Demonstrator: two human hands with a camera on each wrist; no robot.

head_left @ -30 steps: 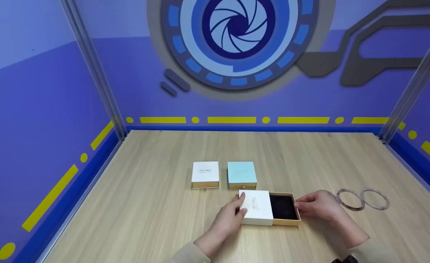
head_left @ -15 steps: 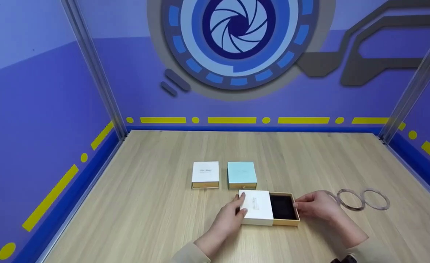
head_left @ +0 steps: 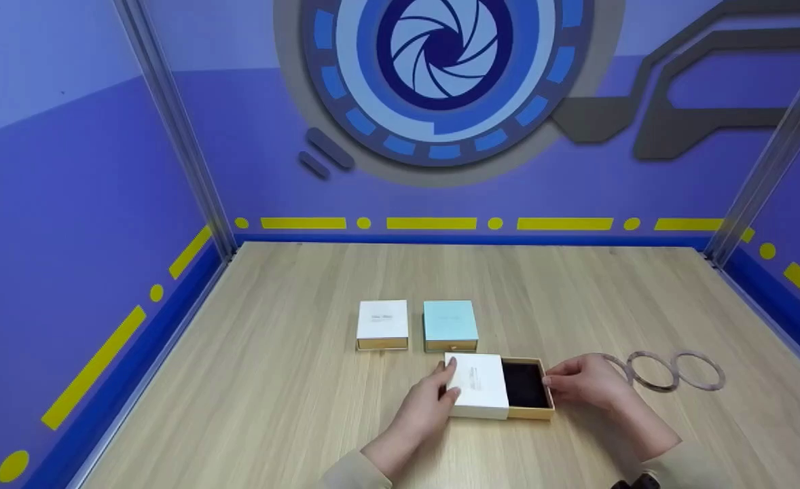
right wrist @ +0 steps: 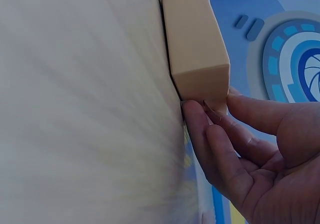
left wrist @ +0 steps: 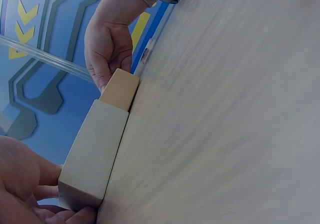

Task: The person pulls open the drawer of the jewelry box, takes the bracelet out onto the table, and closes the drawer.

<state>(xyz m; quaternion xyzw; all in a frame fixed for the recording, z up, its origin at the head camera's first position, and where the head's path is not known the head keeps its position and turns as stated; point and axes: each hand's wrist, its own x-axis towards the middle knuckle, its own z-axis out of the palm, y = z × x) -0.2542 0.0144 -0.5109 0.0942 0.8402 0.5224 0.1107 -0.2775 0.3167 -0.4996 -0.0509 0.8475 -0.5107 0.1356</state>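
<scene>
A white jewelry box point(head_left: 478, 382) lies on the table, its tan drawer point(head_left: 530, 413) pulled partway out to the right. Black padding point(head_left: 525, 386) lines the drawer. My left hand point(head_left: 419, 406) holds the white sleeve at its left end, with the thumb and fingers around the edge. At the drawer's right end is my right hand point(head_left: 593, 382). In the right wrist view, its thumb sits at the top edge of the tan drawer point(right wrist: 197, 39) and its bent fingers are against the end face, beside a small pull tab point(right wrist: 210, 109).
Behind the sleeve stand a closed white box point(head_left: 382, 324) and a closed mint-green box point(head_left: 449, 324). To the right lie three bangles in a row; the nearest bangle point(head_left: 619, 367) is partly behind my right hand, then a brown bangle point(head_left: 631, 377) and a pale bangle point(head_left: 721, 373).
The drawer has slid slightly left into its sleeve, and my right hand has moved left with it. My left hand and the sleeve have stayed in place.
</scene>
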